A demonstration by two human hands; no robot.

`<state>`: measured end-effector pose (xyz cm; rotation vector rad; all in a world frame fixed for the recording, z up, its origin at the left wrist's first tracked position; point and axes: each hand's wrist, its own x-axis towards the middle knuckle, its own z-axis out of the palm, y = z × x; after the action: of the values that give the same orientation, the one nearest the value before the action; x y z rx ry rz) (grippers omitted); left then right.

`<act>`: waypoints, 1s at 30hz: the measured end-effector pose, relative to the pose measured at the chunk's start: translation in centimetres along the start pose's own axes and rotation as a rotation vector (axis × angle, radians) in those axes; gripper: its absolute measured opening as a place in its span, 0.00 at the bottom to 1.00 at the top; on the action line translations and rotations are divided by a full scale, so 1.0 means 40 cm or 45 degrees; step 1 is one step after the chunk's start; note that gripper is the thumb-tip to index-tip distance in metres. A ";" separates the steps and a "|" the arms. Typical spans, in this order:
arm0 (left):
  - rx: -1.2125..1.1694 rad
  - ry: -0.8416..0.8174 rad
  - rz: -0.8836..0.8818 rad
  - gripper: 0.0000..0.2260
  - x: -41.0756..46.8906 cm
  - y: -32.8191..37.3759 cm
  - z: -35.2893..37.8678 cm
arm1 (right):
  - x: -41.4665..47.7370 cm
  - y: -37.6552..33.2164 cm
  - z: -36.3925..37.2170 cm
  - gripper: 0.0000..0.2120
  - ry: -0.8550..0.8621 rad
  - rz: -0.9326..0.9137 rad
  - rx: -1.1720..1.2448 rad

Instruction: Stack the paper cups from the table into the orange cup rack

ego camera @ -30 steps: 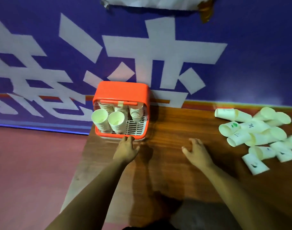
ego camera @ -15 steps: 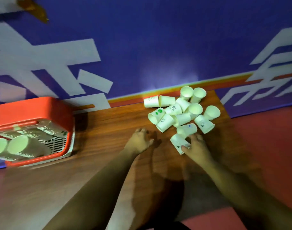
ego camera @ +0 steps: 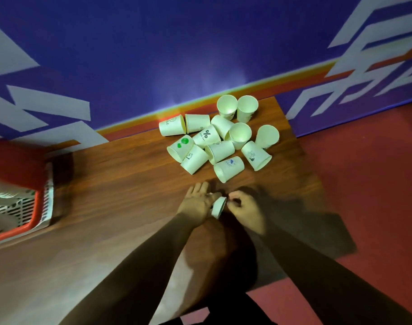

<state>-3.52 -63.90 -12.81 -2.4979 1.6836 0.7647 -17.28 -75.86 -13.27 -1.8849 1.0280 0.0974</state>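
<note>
Wooden table [ego camera: 118, 184] against a purple wall [ego camera: 153, 55] with big white shapes, red floor [ego camera: 369, 184] on the right. Frame is motion-blurred at the hands and at the left edge.

Grip: one paper cup [ego camera: 218, 207] sits between both hands just above the tabletop, mouth turned toward the right hand. Right hand [ego camera: 244, 212] has its fingers [ego camera: 232, 201] curled in, pinching the cup at the rim. Left hand [ego camera: 198, 202] lies against the cup's other side, fingers pointing away and looking mostly straight. Blur hides whether its thumb clamps the cup, so cannot tell if it really grips. Both forearms run back toward the camera.

Just beyond the grip: blue-print cup [ego camera: 228, 168] on its side, nearest of the loose cups [ego camera: 220, 151]. These are a dozen or so in a tight heap, mostly tipped over and touching each other. Within the heap, beyond and slightly left of the grip, are a green-spot cup [ego camera: 180, 147] and a cup with a % mark [ego camera: 206, 136]. At the far side of the heap, by the wall, two cups [ego camera: 227, 106] show their open mouths.

Well left of the grip, cut by the frame edge: orange cup rack [ego camera: 17, 165] with a white slotted grille [ego camera: 19, 207]. It is too blurred to read what it holds.
</note>
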 end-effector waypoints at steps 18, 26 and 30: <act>-1.371 0.505 -0.425 0.32 -0.056 -0.050 -0.040 | 0.248 0.016 -0.177 0.31 0.391 0.193 -0.266; -1.584 0.673 -0.615 0.25 -0.140 -0.067 -0.052 | 0.084 -0.048 -0.172 0.28 0.461 -0.016 -0.065; -1.622 0.809 -0.642 0.23 -0.203 -0.112 -0.089 | 0.022 -0.147 -0.146 0.31 0.395 -0.198 0.004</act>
<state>-0.62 -56.10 -7.40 -4.0846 0.3782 1.3272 -14.67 -79.74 -6.39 -2.0097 1.0789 -0.2956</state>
